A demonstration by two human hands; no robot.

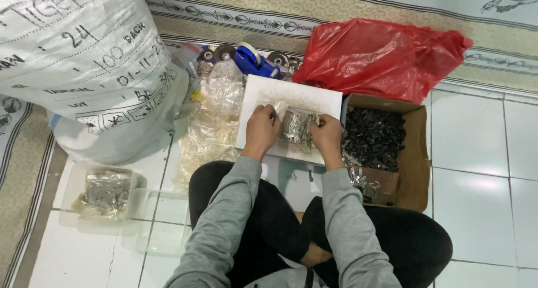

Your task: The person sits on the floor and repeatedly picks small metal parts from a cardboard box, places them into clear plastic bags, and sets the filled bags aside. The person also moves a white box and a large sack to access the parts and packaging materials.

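Note:
My left hand [261, 129] and my right hand [327, 136] both grip a small clear plastic bag [295, 126] filled with shiny metal parts, holding it by its two sides. The bag hangs just above a white board [291, 94] lying on the floor in front of my crossed legs. My grey sleeves reach forward from the bottom of the view.
A cardboard box [414, 153] of small black parts stands to the right, a red plastic bag [381, 55] behind it. A big white sack [84, 58] fills the left. Clear empty bags [213, 125], a blue tape dispenser [255, 61] and clear tubs [106, 198] with packed parts lie nearby.

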